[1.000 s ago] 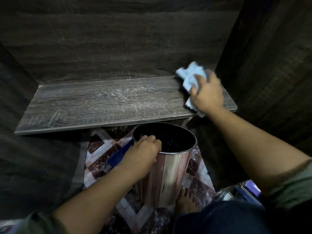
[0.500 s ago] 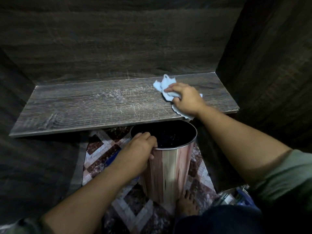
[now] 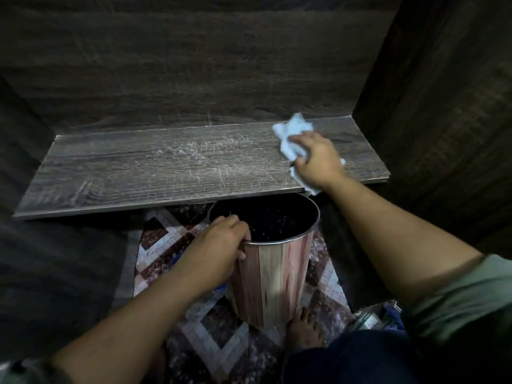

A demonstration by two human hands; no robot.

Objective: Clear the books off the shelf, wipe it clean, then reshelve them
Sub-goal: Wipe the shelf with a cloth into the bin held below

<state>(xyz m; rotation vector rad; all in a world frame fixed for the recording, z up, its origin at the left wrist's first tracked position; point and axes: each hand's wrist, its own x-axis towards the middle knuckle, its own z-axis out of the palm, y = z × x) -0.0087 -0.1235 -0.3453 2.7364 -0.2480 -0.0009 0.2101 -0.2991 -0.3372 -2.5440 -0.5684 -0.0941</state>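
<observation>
At the far left, the shelf (image 3: 116,173) begins against the dark side wall and its long axis runs from left to right across the view. It carries no books, and its middle part shows pale dust and fine scratches (image 3: 194,153). This dusty zone lies to the left of the wiping hand, so I judge that the next stroke should travel leftward along the long axis of the board.

Below the front edge of the shelf, near the middle, the left hand (image 3: 219,245) is closed on the rim of a metal bin (image 3: 277,273), with the fingers curled over the edge. The bin stands on a patterned floor (image 3: 163,245), with its mouth just under the shelf edge, probably to catch the dust.

More to the right, the right hand (image 3: 315,159) presses a crumpled pale blue cloth (image 3: 291,134) on the shelf near its right end; the hand is closed around the cloth, and one corner of it hangs over the front edge. This hand is clearly the nearer one to the unwiped area.

At the lower right, beside a bare foot (image 3: 303,325), some books (image 3: 374,320) seem to lie on the floor, partly hidden by the person's body. The wiping step looks to be in progress, and the reshelving is not yet begun.
</observation>
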